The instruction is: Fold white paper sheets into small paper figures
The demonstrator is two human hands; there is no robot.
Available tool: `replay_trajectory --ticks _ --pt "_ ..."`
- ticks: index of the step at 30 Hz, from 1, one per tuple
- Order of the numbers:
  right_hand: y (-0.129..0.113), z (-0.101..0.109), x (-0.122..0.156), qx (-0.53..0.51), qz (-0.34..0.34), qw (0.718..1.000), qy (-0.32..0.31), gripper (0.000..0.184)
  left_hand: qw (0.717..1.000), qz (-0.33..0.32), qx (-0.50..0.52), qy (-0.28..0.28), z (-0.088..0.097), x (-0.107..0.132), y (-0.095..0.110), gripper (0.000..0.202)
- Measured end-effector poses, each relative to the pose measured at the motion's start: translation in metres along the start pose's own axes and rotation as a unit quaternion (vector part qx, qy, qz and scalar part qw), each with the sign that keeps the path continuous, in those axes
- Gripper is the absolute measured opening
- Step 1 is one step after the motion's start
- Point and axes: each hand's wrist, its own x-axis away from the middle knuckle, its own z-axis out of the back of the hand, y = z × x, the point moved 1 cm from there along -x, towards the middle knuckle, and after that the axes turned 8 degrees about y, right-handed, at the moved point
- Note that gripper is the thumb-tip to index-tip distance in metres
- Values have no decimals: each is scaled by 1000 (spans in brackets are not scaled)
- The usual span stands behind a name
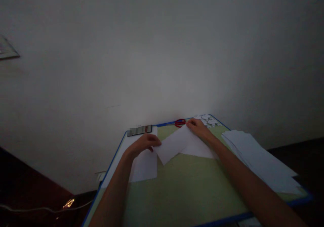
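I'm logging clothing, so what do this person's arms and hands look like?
The left forearm and right forearm are bare, no sleeves in view. The left hand and right hand wear no gloves; no watch or bracelet shows. Rings are too dim to tell.

Your left hand [144, 144] pinches the near left end of a white sheet [174, 144] that slants across the green, blue-edged table [192, 186]. Your right hand [199, 127] lies on its far right end; its grip there cannot be made out. Red scissors [180, 122] sit at the far edge, just beside that hand, with paper scraps [209, 120] to their right. A stack of paper [258, 159] covers the right side. Another sheet [144, 168] lies under your left wrist, and a dark flat object [140, 130] lies at the far left.
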Motion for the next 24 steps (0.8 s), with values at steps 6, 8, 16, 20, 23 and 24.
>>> replay_trajectory --ticks 6,8,16,20,23,24 --pt "-21 -16 9 -38 47 996 -62 23 990 -32 -17 -136 -35 5 5 44" --pt "-30 -25 15 -52 63 992 -93 21 996 -56 31 -68 -46 -1 2 42" --pt "-42 -47 30 -85 79 981 -155 20 993 -84 78 40 -65 -11 -10 32" --pt "-42 -47 33 -79 87 981 -155 20 991 -86 71 69 -70 -12 -10 28" --pt "-45 -48 34 -67 99 982 -149 17 991 -86 61 79 -73 -11 -8 23" --pt "-46 -48 34 -64 103 982 -144 16 991 -86 57 79 -73 -10 -7 21"
